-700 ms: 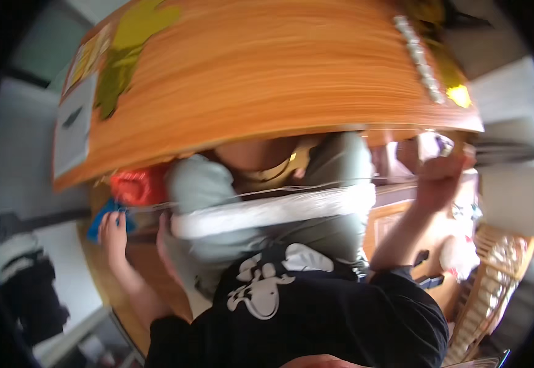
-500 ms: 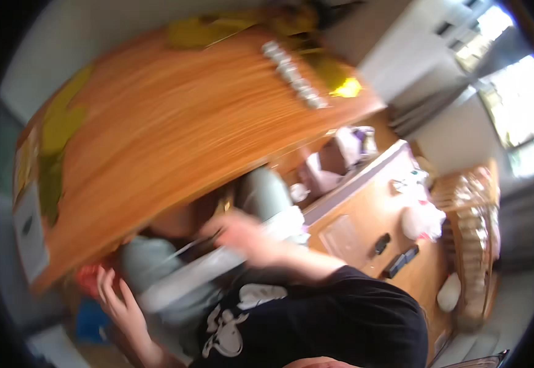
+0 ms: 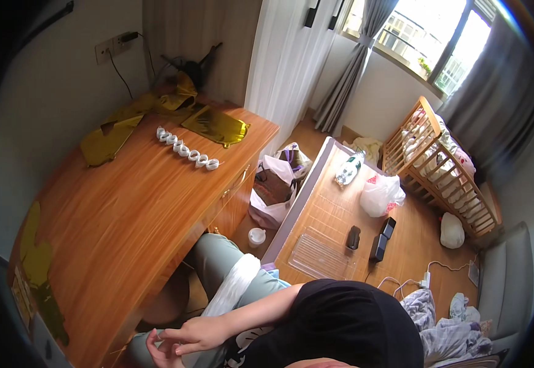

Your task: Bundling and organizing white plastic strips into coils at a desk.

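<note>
My right hand (image 3: 201, 334) reaches across my lap, its fingers brought together against the fingertips of my left hand (image 3: 161, 352). The left fingers are curled. A tiny pale bit shows where the two hands meet, too small to name. Across my thigh lies a long white bundle of strands or thin film (image 3: 236, 283), its lower end passing close to my right wrist. On the wooden desk (image 3: 126, 208) in front of me sits a row of several small white coiled rolls (image 3: 184, 150).
Shiny yellow sheets (image 3: 218, 126) lie at the desk's far end and along its left side. Right of the desk are a pink bag (image 3: 273, 205), a white cup (image 3: 256, 237) and a low platform (image 3: 316, 214) holding a white plastic bag (image 3: 381, 195) and dark cases. A wooden crib (image 3: 438, 165) stands beyond.
The view has turned and steadied. My right hand has come down from beside the desk edge to my left hand. The left hand, spread and apart before, now has curled fingers.
</note>
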`<state>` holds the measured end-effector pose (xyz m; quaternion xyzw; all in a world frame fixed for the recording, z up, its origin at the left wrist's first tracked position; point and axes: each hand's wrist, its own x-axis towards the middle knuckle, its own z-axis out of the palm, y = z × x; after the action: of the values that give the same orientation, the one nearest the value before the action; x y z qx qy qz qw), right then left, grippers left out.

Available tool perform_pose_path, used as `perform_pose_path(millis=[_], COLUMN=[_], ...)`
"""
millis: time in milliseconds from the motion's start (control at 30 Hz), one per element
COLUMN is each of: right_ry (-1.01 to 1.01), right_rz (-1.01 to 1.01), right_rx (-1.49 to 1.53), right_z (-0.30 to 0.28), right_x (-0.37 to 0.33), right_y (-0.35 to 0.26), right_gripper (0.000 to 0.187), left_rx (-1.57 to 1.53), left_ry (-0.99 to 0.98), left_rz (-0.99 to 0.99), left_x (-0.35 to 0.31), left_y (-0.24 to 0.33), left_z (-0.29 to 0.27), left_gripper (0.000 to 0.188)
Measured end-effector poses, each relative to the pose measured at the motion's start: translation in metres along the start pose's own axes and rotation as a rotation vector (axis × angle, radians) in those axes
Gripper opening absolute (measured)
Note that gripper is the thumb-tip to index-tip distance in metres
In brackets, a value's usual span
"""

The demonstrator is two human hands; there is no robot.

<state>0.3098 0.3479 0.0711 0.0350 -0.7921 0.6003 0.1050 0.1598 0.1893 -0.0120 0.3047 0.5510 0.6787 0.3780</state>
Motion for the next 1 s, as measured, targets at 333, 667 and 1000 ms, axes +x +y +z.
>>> perform_pose_path(millis=[333,667,1000], right_ry=[0.137,-0.049,0.107], right_rz=[-0.2,0.454,0.479], right_rx=[0.458,0.886,1.116], right_z=[0.021,0.012,0.019], right_x=[0.014,0.011,0.025], right_y=[0.044,0.07,0.038], right_gripper=[0.035,0.018,0.021], left_rx=[-0.484,-0.65,-0.126], left_ry=[0.248,-0.047,0.285], left_rz=[-0.155,-0.076,0.136], left_x=[-0.005,-0.001,-0.016], left_y=[0.02,0.024,0.009], left_z=[0.021,0.009,0.023], left_gripper=[0.038,0.019,0.018])
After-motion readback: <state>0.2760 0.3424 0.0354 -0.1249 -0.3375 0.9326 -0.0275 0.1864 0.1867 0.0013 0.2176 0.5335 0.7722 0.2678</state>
